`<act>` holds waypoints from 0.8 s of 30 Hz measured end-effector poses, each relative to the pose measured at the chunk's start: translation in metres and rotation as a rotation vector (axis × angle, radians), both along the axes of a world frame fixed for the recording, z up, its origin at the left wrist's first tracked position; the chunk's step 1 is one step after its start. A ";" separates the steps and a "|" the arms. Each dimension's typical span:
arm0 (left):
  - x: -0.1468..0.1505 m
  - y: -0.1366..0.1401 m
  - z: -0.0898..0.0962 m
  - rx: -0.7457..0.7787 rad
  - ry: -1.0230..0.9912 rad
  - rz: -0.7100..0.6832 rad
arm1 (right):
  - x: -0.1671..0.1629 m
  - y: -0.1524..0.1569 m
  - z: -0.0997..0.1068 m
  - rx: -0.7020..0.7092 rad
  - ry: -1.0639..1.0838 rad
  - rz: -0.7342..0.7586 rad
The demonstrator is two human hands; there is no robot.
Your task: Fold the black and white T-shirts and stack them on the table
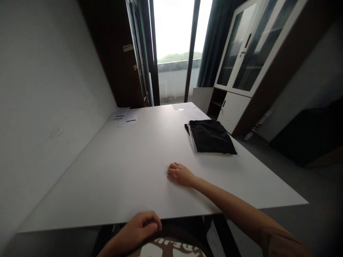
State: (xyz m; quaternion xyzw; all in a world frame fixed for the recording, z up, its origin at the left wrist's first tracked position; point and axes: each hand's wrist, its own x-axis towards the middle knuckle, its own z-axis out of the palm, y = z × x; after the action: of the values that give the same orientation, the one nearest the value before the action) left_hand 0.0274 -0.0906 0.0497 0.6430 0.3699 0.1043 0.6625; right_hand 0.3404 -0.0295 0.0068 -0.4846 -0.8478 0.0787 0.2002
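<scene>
Resting on the table (120, 167), our right hand (180, 174) lies palm down with its fingers loosely curled together, holding nothing. Its forearm runs back toward 4 o'clock, bare to the sleeve at the lower corner. Our left hand (142, 225) sits at the near table edge, around 6 o'clock, fingers curled over the rim and gripping no object. From the right hand, a folded black garment (211, 136) lies well apart at 1 o'clock, on top of something pale. Loose papers (125, 117) sit at 11 o'clock by the wall, another sheet (183, 106) at 12 o'clock. Beyond the white table we see a bright window (174, 28) and, at 2 o'clock, a glass-door cabinet (241, 60).
</scene>
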 end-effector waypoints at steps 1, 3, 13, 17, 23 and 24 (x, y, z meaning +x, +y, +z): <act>0.011 0.021 0.004 0.095 -0.072 -0.020 | -0.003 0.017 -0.003 0.008 -0.021 0.007; 0.038 0.071 0.002 0.278 -0.135 0.086 | -0.009 0.049 -0.009 0.021 -0.049 0.011; 0.109 0.212 -0.061 0.762 0.076 0.131 | -0.009 0.075 -0.035 0.039 0.100 -0.086; 0.100 0.214 -0.061 0.786 0.060 0.107 | -0.008 0.078 -0.036 0.039 0.122 -0.107; 0.087 0.213 -0.061 0.793 0.070 0.038 | -0.011 0.084 -0.035 0.045 0.144 -0.079; 0.086 0.213 -0.062 0.805 0.070 0.029 | -0.010 0.084 -0.036 0.048 0.143 -0.081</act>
State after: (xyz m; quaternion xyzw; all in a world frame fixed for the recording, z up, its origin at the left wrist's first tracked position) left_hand 0.1134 0.1225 -0.0121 0.8490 0.3310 0.2280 0.3431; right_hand 0.3303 0.0544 -0.0289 -0.5067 -0.8127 0.0848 0.2748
